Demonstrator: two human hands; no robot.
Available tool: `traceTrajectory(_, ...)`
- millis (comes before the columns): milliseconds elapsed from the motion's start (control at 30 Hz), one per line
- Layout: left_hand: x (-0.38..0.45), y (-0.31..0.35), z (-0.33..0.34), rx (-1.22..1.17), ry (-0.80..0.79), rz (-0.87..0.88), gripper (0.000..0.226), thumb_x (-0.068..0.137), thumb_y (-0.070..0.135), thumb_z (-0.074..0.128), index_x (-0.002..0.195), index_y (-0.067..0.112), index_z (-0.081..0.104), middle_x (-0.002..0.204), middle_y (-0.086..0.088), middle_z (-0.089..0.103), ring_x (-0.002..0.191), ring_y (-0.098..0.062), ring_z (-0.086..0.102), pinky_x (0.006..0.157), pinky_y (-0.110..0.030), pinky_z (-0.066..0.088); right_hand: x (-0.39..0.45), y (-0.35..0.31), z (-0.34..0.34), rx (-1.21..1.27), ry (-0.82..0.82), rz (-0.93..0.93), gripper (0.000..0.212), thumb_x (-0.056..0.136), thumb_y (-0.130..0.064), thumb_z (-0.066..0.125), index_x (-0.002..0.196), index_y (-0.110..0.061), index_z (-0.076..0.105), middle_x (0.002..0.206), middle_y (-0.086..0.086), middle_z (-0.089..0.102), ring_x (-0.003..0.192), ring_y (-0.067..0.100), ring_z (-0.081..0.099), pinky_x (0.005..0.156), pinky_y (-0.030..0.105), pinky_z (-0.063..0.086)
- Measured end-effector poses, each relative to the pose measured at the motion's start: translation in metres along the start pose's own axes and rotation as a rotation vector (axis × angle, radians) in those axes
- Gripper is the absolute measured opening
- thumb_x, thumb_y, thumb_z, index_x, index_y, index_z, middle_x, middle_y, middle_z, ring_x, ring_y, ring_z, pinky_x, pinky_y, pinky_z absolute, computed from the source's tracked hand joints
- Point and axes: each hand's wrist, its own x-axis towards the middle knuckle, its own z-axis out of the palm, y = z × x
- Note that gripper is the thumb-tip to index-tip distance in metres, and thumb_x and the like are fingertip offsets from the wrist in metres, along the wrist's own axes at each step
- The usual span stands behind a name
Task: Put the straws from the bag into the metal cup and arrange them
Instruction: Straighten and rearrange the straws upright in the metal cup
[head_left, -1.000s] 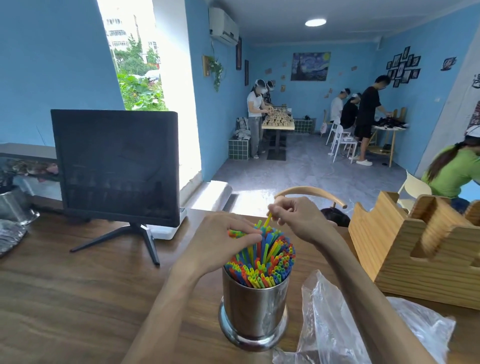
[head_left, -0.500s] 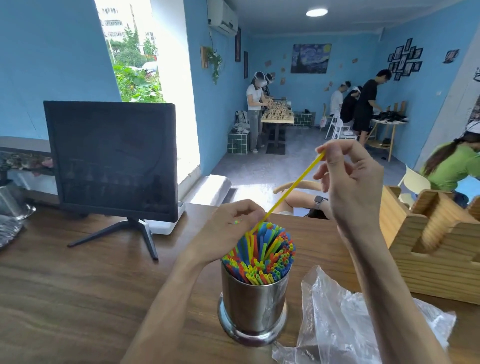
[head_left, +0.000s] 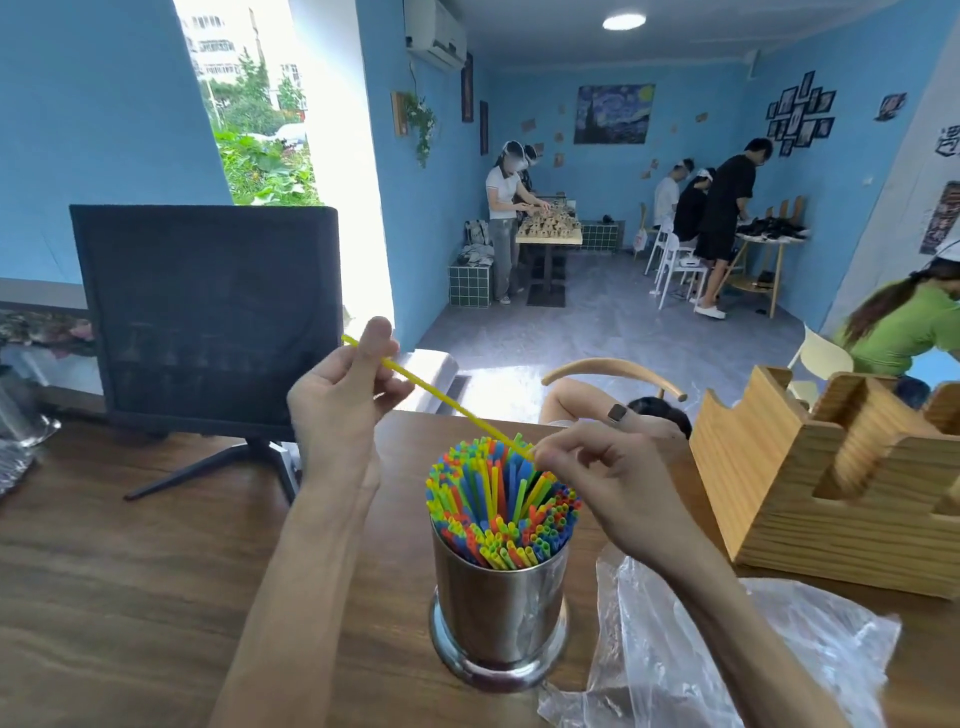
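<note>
Head view looks down over my two forearms to a metal cup (head_left: 500, 618) standing upright on the wooden desk (head_left: 119, 582), packed with straws (head_left: 501, 506) in green, blue, red, orange and yellow, their open ends fanned out above the rim. I hold one yellow straw (head_left: 441, 393) slantwise above the bundle — my left hand (head_left: 345, 402) pinches its upper end between thumb and fingers, raised over the desk in front of the dark monitor (head_left: 208, 317), and my right hand (head_left: 613, 478) pinches its lower end just at the far edge of the bundle. So both grips are closed on that single straw, which runs from upper left down to the right and meets the tops of the others. A clear plastic bag (head_left: 727, 654) lies crumpled on the desk just right of the cup, under my right forearm; whether any straws are left in it I cannot tell. A wooden holder (head_left: 831, 488) sits further right, near the desk's edge.
</note>
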Motion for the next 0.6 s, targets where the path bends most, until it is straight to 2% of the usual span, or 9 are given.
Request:
traceTrajectory(67,-0.002,0.0,0.003,0.047,0.012,0.101,0.031,0.096,0.036,0.065,0.09,0.007,0.076,0.062,0.012,0.065,0.064,-0.004,0.059,0.066,-0.019,0.055,0.0,0.005,0.002,-0.041,-0.057,-0.011,0.009,0.089,-0.024,0.078,0.087,-0.033,0.079,0.084,-0.019,0.073,0.071,0.009,0.056,0.064,0.022,0.045)
traceTrajectory(133,-0.002,0.002,0.001,0.077,-0.005,0.186,0.032,0.1,0.034,0.06,0.088,0.009,0.075,0.067,0.007,0.07,0.069,-0.006,0.066,0.069,-0.022,0.057,0.008,0.012,-0.005,0.012,0.051,0.034,0.007,0.09,-0.023,0.078,0.09,-0.03,0.08,0.086,-0.015,0.075,0.074,0.006,0.06,0.066,0.019,0.046)
traceTrajectory(200,-0.002,0.006,-0.002,0.122,-0.069,0.24,0.031,0.101,0.035,0.057,0.088,0.013,0.075,0.065,0.003,0.069,0.065,-0.01,0.067,0.065,-0.022,0.056,0.017,0.019,-0.015,0.041,0.115,0.137,0.005,0.092,-0.027,0.075,0.091,-0.026,0.08,0.087,-0.01,0.076,0.078,0.005,0.066,0.068,0.016,0.048)
traceTrajectory(333,-0.006,0.0,0.0,0.294,-0.248,0.305,0.022,0.099,0.026,0.061,0.091,0.014,0.077,0.062,0.003,0.065,0.058,-0.01,0.062,0.059,-0.02,0.052,0.024,0.031,-0.016,0.051,-0.141,0.395,0.024,0.093,-0.047,0.068,0.094,-0.025,0.079,0.085,-0.011,0.077,0.075,0.004,0.069,0.063,0.017,0.05)
traceTrajectory(433,-0.013,-0.011,0.002,0.371,-0.381,0.248,0.024,0.09,0.038,0.061,0.091,0.021,0.078,0.063,0.005,0.067,0.061,-0.008,0.064,0.06,-0.024,0.055,0.025,0.036,-0.011,0.098,-0.242,0.426,0.029,0.094,-0.047,0.067,0.091,-0.022,0.082,0.082,-0.007,0.077,0.07,-0.001,0.065,0.063,0.019,0.05)
traceTrajectory(600,-0.015,-0.025,0.0,0.519,-0.489,0.187,0.021,0.082,0.052,0.059,0.087,0.039,0.075,0.067,0.008,0.071,0.064,-0.006,0.065,0.068,-0.029,0.058,0.031,0.038,-0.01,0.067,-0.273,0.417,0.03,0.098,-0.044,0.063,0.087,-0.024,0.082,0.081,-0.007,0.075,0.069,-0.001,0.063,0.065,0.018,0.05)
